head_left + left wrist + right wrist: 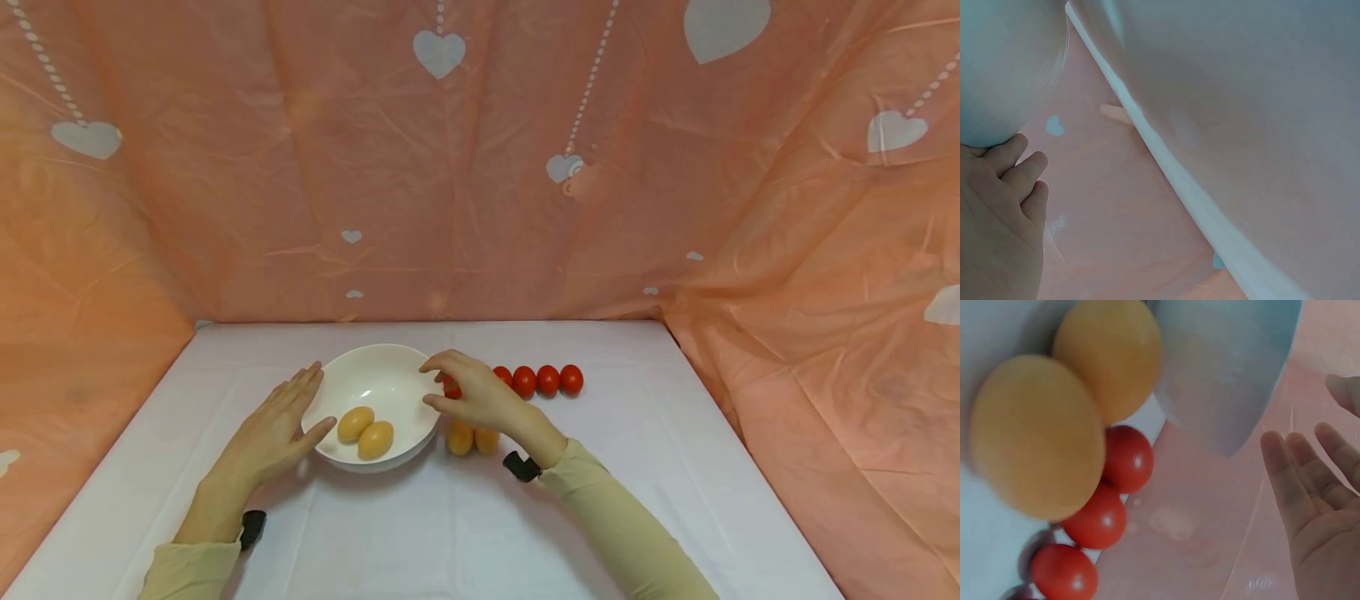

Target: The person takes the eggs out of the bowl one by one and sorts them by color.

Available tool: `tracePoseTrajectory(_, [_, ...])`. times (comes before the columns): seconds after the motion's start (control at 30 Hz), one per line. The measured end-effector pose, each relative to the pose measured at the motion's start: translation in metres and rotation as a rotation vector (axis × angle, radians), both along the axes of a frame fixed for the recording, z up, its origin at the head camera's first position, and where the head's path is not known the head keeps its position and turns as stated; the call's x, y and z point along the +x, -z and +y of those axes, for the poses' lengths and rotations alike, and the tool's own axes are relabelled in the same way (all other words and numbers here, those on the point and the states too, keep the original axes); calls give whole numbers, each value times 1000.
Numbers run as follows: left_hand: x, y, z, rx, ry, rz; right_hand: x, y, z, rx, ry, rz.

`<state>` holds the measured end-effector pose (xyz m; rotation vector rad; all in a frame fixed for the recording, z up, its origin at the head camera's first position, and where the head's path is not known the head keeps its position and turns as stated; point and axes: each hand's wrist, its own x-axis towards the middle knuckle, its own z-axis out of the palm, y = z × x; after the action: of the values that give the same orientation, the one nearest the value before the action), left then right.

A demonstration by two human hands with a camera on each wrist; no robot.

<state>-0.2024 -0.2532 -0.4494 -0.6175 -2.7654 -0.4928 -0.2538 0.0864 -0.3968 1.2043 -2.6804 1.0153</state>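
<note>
A white bowl (390, 379) holds two yellow egg-shaped things (375, 440). My left hand (273, 433) lies along the bowl's left side with fingers straight and its thumb over the rim; in the left wrist view, its fingertips are right at the bowl's outer wall (1004, 81). At the opposite rim is my right hand (480, 396), its fingers loosely bent. The right wrist view has that hand (1319, 512) with nothing in its fingers, apart from the bowl (1222, 369). Two more yellow egg-shaped things (1038, 437) sit beside the bowl, partly below my right hand in the head view.
Behind my right hand, several small red tomatoes (548, 381) form a row running right, some hidden by the hand. A white cloth covers the table (637, 467). Pink-orange sheeting with pale hearts (510, 208) hangs around the back and both sides.
</note>
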Motion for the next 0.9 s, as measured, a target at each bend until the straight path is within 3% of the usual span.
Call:
tracePoseTrajectory(0.17, [0, 1, -1, 2, 7, 5, -4, -1, -18, 56, -46, -47])
tracePoseTrajectory(0.4, [-2, 1, -2, 3, 9, 3, -9, 2, -41, 177, -132, -43])
tracePoseTrajectory(0.9, [-2, -2, -2, 4, 13, -31, -12, 10, -76, 379, -215, -57])
